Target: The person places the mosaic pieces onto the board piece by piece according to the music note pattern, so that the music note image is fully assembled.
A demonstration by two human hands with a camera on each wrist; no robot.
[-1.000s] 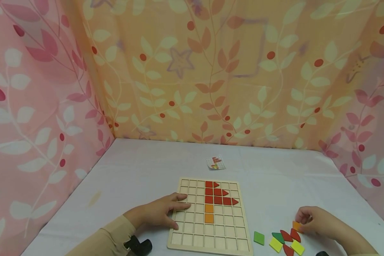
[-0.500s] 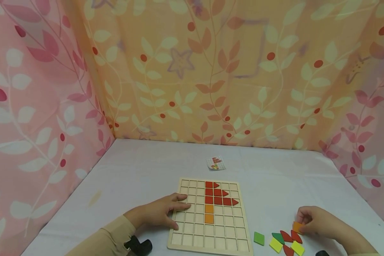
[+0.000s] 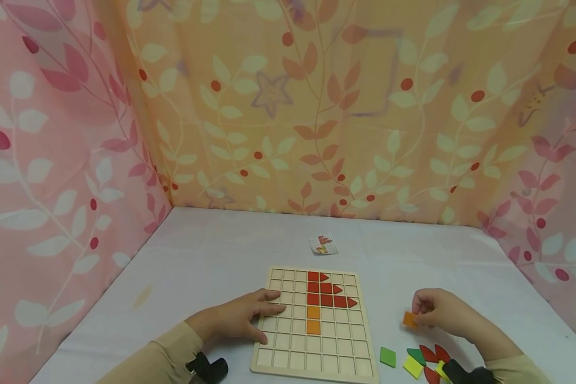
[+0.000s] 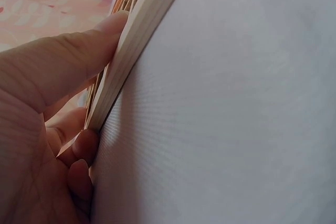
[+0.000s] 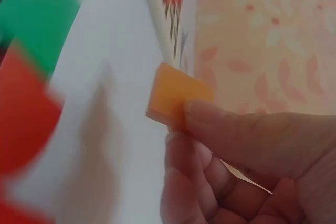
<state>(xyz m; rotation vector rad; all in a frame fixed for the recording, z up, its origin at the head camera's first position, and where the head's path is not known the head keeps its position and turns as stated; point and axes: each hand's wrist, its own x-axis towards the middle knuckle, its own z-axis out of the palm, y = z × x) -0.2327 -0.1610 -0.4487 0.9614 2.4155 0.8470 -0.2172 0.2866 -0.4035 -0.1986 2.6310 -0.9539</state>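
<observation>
Between thumb and fingers, my right hand pinches an orange square tile, held over the white cloth right of the board. The right wrist view shows the tile tilted, thumb on its face. My left hand rests on the left edge of a wooden grid board, two fingers stretched over its cells. In the left wrist view the thumb touches the board's side edge. Rows of red tiles, each ending in a pointed piece, sit in the grid above two orange squares.
Loose pieces lie right of the board: a light green one, a dark green one, yellow ones and red petal shapes. A small picture card lies behind the board. Patterned cloth walls surround the table.
My right hand has moved left and away from me, carrying the orange tile off the loose pieces toward the board. The left hand and board stay in place.
</observation>
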